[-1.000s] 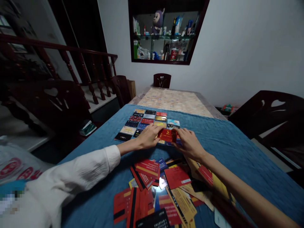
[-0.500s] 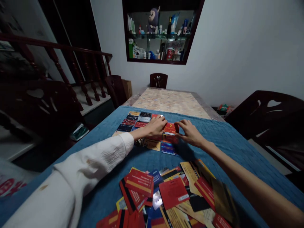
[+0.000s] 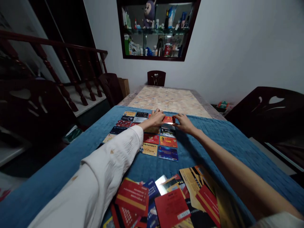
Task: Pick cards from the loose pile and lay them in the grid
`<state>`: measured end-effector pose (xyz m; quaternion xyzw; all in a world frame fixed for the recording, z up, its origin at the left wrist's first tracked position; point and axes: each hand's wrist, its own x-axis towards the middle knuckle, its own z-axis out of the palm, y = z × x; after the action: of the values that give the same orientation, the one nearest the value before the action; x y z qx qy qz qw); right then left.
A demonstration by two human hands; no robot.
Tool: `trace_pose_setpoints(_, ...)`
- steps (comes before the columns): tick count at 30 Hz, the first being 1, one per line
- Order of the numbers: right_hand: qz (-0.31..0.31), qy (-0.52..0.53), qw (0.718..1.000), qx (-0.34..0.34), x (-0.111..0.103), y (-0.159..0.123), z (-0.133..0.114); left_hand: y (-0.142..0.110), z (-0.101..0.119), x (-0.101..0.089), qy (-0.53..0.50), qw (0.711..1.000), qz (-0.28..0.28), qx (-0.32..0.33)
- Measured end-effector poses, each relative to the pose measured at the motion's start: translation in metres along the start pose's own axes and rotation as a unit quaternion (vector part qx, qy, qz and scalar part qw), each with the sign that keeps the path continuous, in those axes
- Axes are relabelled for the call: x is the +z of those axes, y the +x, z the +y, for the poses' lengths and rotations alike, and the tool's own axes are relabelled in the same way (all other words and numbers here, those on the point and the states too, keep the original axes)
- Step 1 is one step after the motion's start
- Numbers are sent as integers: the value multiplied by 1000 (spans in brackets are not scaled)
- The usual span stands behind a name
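Note:
Between my two hands is a red card (image 3: 168, 119) near the far end of the right-hand column of cards. My left hand (image 3: 156, 118) reaches over the laid-out rows, its fingertips closed at the card's left edge. With thumb and fingers bent, my right hand (image 3: 185, 123) pinches the card's right edge. Nearer me in that column lie a black-and-white card (image 3: 168, 131), an orange card (image 3: 168, 141) and a dark blue card (image 3: 168, 153). A gold VIP card (image 3: 149, 149) lies beside the blue one. My left sleeve and hand hide part of the rows.
A loose heap of overlapping cards (image 3: 172, 207) lies close to me on the blue cloth (image 3: 95, 177). Beyond the cloth is the patterned tabletop (image 3: 163, 98). Dark wooden chairs (image 3: 268, 107) stand around the table, and a wall cabinet (image 3: 154, 58) is behind it.
Both hands have moved farther away along the right-hand column with the red card between them. The cards beneath it now show. My view has shifted slightly.

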<state>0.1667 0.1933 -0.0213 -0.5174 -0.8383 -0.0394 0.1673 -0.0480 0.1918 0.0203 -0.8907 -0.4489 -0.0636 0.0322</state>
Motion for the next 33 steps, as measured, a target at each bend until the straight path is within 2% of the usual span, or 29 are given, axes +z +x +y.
trace_pose_setpoints(8, -39, -16, 998, 36, 21, 23, 21, 30, -1, 15, -15, 999, -39, -24)
trace_pose_setpoints(17, -88, -3, 995, 41, 25, 37, 27, 50, -7, 24, -29, 995, -84, -46)
trace_pose_setpoints(24, -104, 10, 993, 53, 29, 37, 32, 52, -8, 24, -35, 993, -100, -44)
trace_pose_setpoints(33, -101, -8, 992, 69, 33, 36, 32, 42, -3, 20, -3, 996, -87, -8)
